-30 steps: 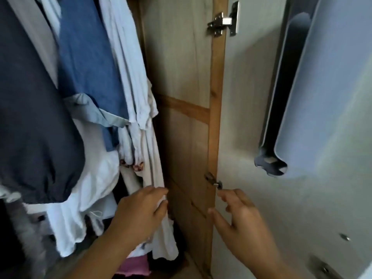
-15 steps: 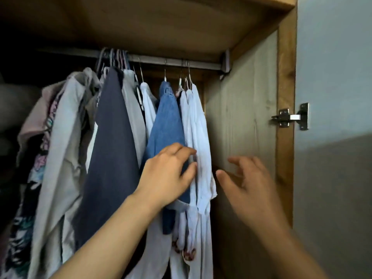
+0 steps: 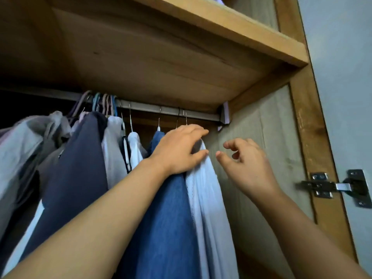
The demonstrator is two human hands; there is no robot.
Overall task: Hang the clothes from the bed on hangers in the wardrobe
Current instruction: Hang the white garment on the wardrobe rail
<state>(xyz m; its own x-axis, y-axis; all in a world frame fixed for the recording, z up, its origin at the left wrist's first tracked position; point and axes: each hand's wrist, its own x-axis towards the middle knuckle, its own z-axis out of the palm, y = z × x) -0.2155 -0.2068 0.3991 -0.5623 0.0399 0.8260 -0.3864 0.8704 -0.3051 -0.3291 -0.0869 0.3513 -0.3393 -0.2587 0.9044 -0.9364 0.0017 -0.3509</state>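
Note:
Inside the wardrobe a metal rail (image 3: 201, 115) carries several hangers with clothes. My left hand (image 3: 179, 152) grips the shoulder of a white garment (image 3: 207, 198), the last one on the right, with fingers over its top and thumb below. A blue denim garment (image 3: 167, 218) hangs right beside it, under my left wrist. My right hand (image 3: 247, 164) hovers just right of the white garment, fingers loosely curled and holding nothing. The hanger under the white garment is hidden by my left hand.
A navy garment (image 3: 76, 178), white and grey clothes (image 3: 22, 141) crowd the rail to the left. A wooden shelf (image 3: 201, 27) sits above the rail. The wardrobe's side panel (image 3: 267, 137) is close on the right, with a door hinge (image 3: 332, 187) and the pale open door (image 3: 342, 77).
The view has tilted up from the lower wardrobe to the rail. Both hands have risen; my left hand went from the blue garment's front to the top of the white garment.

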